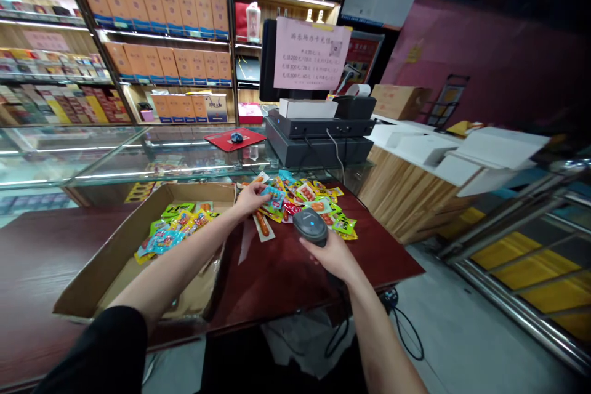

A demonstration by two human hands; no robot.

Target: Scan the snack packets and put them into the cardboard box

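Note:
My right hand (333, 253) is wrapped round the handle of a dark grey barcode scanner (310, 225), which points away from me over the table's middle. My left hand (252, 198) reaches across the cardboard tray's right edge, and its fingers pinch a blue snack packet (274, 197) at the near side of a pile. Bright snack packets (318, 206) in red, yellow, green and blue make up that pile. Beside my left hand a clear-wrapped sausage (263, 225) lies on the dark red table (272, 277). More packets (168, 234) rest inside the shallow cardboard tray (104, 252), left of the pile.
Behind the table stand a glass counter (120, 154), a red mouse pad (244, 138) with a mouse, and a till with a monitor (269, 61). Cables (409, 326) hang at the table's right. A metal railing (517, 283) and white boxes (425, 141) are further right.

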